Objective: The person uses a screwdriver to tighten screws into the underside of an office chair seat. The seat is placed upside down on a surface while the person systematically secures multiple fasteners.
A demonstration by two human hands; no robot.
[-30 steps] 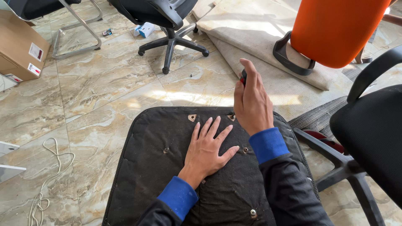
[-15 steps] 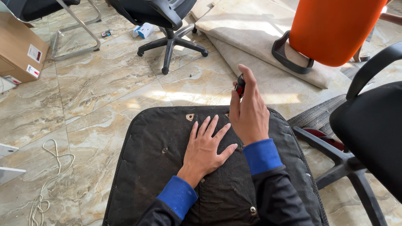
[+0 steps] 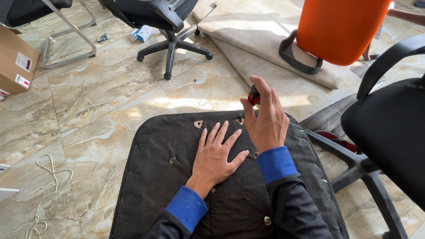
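Left hand [image 3: 218,155]: lay flat, fingers spread, on the black seat base [image 3: 168,177].
Right hand [image 3: 264,119]: closed around a red-and-black tool [image 3: 253,95], just beyond the left hand's fingertips.
Seat base: beneath both hands.

- seat underside [image 3: 177,177]: matt black cloth, rough, dusty
- floor [image 3: 97,97]: glossy marble-look tile
- box [image 3: 13,62]: plain cardboard
- chair back [image 3: 341,26]: smooth orange cloth
- chair base [image 3: 172,46]: black plastic

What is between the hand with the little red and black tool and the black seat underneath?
Nothing visible. The right hand holds the red-and-black tool above the seat pad; the left hand lies flat beside it, not beneath.
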